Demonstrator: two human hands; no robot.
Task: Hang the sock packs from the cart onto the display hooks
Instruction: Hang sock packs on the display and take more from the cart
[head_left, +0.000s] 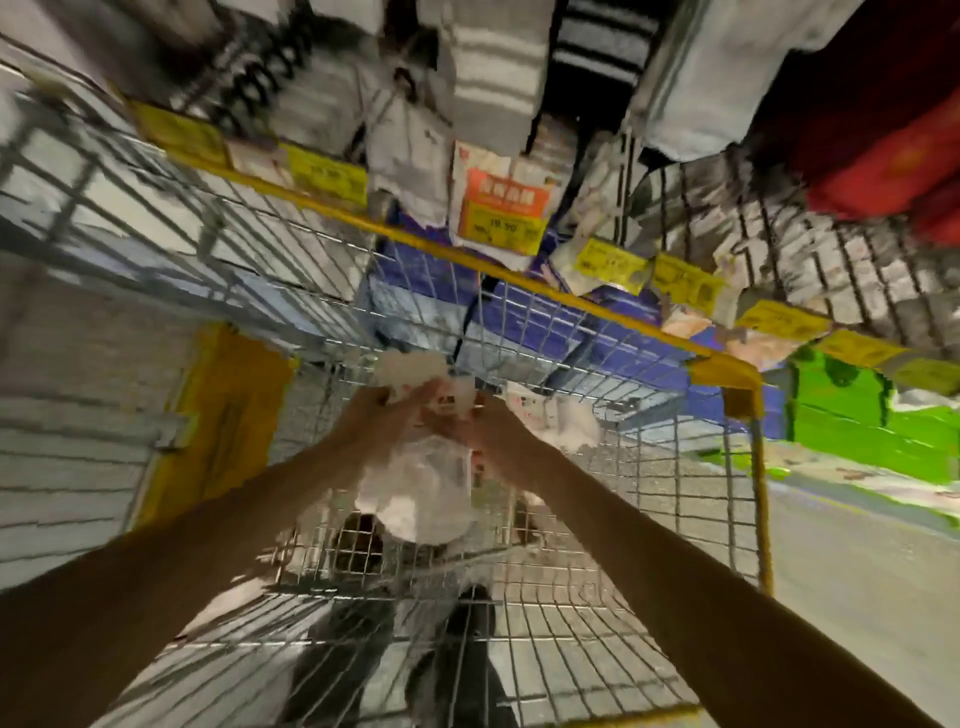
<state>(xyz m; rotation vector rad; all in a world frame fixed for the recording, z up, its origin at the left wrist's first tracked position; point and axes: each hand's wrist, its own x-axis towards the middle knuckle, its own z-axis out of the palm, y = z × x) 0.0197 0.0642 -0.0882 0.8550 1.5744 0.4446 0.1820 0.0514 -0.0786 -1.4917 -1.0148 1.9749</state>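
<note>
Left hand (387, 415) and right hand (485, 428), both gripping one clear sock pack (423, 480) over one wire cart (675, 467).

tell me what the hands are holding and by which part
Both the left hand and the right hand grip the sock pack at its top end; the rest hangs below them over the cart. Blur hides the exact finger placement.

— Any way in?
— Only from above: the silver wire-mesh cart (675, 493) is open-topped, and its yellow-edged walls close the sides.
— And ahead?
— Hanging grey striped sock packs (493, 78) crowd together over the far rim.
</note>
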